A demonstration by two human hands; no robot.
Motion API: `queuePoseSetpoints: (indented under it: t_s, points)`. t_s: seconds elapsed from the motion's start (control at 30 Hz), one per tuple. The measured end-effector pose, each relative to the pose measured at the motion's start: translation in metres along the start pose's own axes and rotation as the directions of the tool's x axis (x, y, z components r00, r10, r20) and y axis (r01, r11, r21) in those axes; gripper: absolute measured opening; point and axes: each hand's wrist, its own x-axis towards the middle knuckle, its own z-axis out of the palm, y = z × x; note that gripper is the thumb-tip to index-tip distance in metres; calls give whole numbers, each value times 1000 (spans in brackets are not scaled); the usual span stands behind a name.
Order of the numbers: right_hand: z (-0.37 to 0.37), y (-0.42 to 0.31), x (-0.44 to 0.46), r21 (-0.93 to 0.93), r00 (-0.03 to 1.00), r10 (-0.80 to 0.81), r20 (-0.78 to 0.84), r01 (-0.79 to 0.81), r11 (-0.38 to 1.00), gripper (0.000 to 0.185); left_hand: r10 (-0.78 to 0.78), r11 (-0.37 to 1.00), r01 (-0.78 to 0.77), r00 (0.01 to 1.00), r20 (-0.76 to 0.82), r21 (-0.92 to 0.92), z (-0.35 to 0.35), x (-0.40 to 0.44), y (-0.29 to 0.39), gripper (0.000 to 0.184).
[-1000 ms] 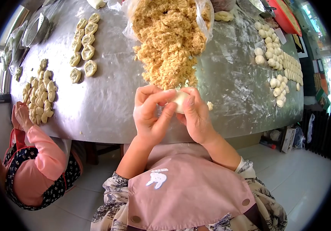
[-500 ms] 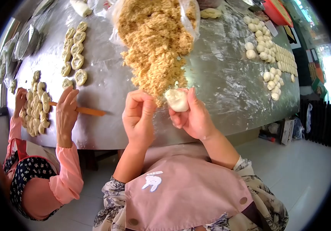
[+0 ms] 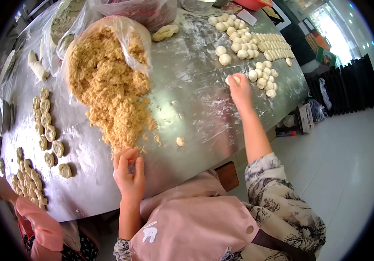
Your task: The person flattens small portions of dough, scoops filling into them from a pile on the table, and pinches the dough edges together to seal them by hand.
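My left hand (image 3: 129,174) is at the near tip of the crumbly tan filling (image 3: 117,108), its fingers curled inward; whether it pinches any is hidden. Out to the right, my right hand (image 3: 241,92) has its fingers closed around a pale dough ball (image 3: 234,80), mostly covered by the fingers. Just beyond it sits a small cluster of round dough balls (image 3: 263,78). A small lump of filling (image 3: 180,141) lies on the steel table (image 3: 187,169) between my hands.
The filling spills from a clear plastic bag (image 3: 145,48). More dough balls (image 3: 241,43) and rows of dough pieces (image 3: 276,47) lie at far right. Pressed dough rounds (image 3: 45,119) and a pile of dough pieces (image 3: 28,180) are at left, beside a co-worker's pink sleeve (image 3: 39,222).
My view has turned to the right. My right hand has moved away from the filling, rightward to the dough ball clusters; the filled-looking dough it held is now mostly hidden. My left hand stays by the filling.
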Motion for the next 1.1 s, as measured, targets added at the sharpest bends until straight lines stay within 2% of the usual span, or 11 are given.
queuePoseSetpoints:
  t_s: [0.03, 0.13, 0.37, 0.5, 0.6, 0.67, 0.77, 0.87, 1.0, 1.03, 1.1]
  points:
    - [-8, -11, 12, -40, 992, 114, 48, -112, 993, 36, -13, 1000, 13, 1000, 12, -1, 1, -1, 1, 18]
    - [-2, -4, 38, -203, 998, -58, -26, 51, 978, 43, -53, 999, 54, 998, 35, -2, 4, -4, 3, 15]
    - [30, 5, 54, -455, 962, 82, 259, 47, 889, 55, -69, 997, 68, 996, 60, 33, 9, -4, 4, 19]
    - [27, 7, 65, -470, 931, 122, 344, 59, 881, 61, -75, 997, 69, 989, 126, 45, 12, -4, 4, 20]
    - [23, 26, 78, -354, 922, 97, 376, 45, 934, 65, -82, 997, 80, 988, 131, 22, 8, -8, 3, 24]
    - [11, 21, 83, -124, 839, 263, 476, -232, 965, 66, -121, 993, 122, 989, 82, -9, 5, -11, -4, 26]
    - [-3, 13, 76, 137, 778, 365, 511, -493, 859, 66, -166, 984, 168, 985, 41, -66, -3, -16, -15, 27]
    - [-8, 17, 70, 141, 832, 342, 437, -439, 888, 71, -167, 980, 167, 986, 8, -108, -10, -20, -18, 25]
    - [0, 33, 62, -116, 939, 131, 317, -99, 988, 72, -172, 980, 170, 985, -4, -100, -18, -22, -20, 20]
    - [1, 28, 62, -108, 934, 147, 326, -118, 987, 63, -163, 983, 163, 987, 4, -82, -19, -22, -20, 19]
    - [3, 16, 62, -239, 940, 96, 328, -16, 971, 61, -171, 984, 172, 985, 26, -41, -19, -22, -19, 17]
